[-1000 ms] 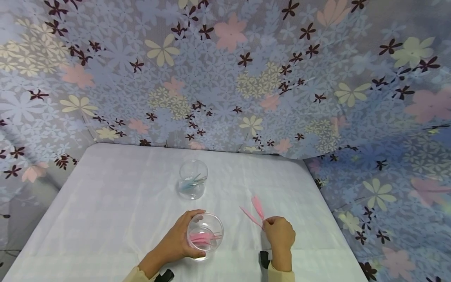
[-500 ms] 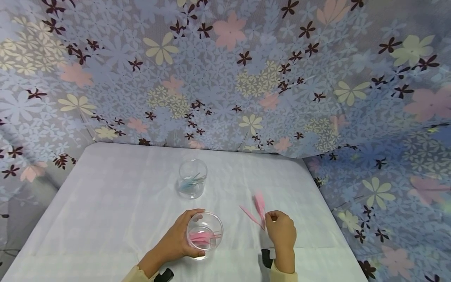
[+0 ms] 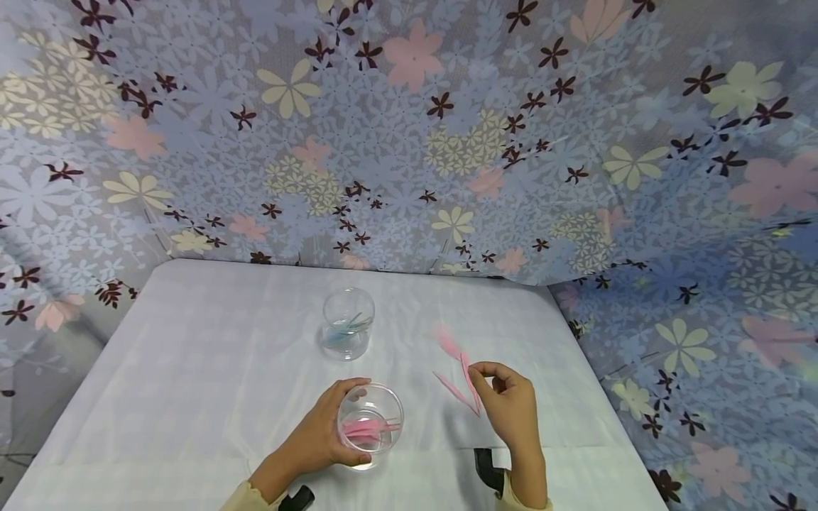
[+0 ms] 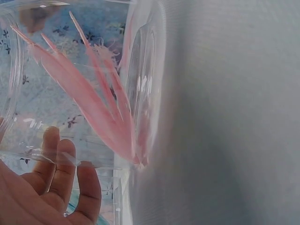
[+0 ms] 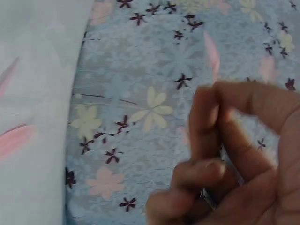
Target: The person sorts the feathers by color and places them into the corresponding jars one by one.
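My left hand [image 3: 316,440] grips a clear plastic cup [image 3: 372,396] by its side, tilted so its mouth shows. Several pink feathers [image 4: 84,101] lie inside that cup. Between thumb and index finger, my right hand [image 3: 514,408] pinches a pink feather [image 3: 449,344] by its thin end; the fluffy end points up and left. In the right wrist view, only part of the held feather [image 5: 212,55] shows above the fingertips. Below it, two more pink feathers [image 3: 454,390] form a V on the white cloth, their lower ends meeting.
Farther back on the white-covered table [image 3: 230,341] stands a second clear cup [image 3: 348,301] holding several thin blue feathers [image 3: 344,331]. A flowered fabric curtain [image 3: 383,142] hangs behind the table and along its sides.
The right hand has lifted a pink feather off the cloth and swung it up and to the left, away from the other two. The left hand and its cup stay put.
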{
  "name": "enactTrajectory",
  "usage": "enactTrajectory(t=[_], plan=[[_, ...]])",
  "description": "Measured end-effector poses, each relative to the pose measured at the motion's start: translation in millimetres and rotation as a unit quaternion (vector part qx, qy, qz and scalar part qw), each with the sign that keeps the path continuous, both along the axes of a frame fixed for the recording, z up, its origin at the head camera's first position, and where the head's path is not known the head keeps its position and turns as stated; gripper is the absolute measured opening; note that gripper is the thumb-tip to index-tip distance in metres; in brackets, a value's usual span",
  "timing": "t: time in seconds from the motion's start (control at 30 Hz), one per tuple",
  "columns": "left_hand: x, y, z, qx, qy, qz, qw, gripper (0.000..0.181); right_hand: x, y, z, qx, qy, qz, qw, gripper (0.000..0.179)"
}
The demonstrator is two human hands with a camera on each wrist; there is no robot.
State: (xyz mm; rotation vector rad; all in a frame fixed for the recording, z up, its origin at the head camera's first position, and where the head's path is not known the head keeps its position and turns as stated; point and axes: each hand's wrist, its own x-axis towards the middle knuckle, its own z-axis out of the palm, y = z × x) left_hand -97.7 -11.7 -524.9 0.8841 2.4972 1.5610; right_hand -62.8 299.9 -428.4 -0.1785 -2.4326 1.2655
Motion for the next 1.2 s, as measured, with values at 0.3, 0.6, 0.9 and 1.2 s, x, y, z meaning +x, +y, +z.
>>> enactTrajectory(t=[0.3, 0.6, 0.9, 1.2], plan=[[-0.1, -0.4, 0.9, 0.000, -0.001, 0.001, 1.0000, 0.109, 3.3, -19.0, 13.6, 0.018, 0.062, 0.177, 0.9821, 0.011], [0.7, -0.2, 2.5, 0.003, -0.023, -0.003, 0.9997, 0.108, 2.0, -51.8, 24.8, 0.045, 0.088, 0.262, 0.9599, 0.023], [0.3, -0.3, 1.8, 0.008, -0.010, -0.008, 0.9999, 0.107, -9.9, -69.0, 3.2, 0.093, 0.081, 0.279, 0.9524, 0.018], [1.0, -1.5, 2.1, -0.006, -0.011, -0.006, 0.9999, 0.106, -14.2, -91.6, -2.7, 0.123, 0.092, 0.305, 0.9400, 0.017]])
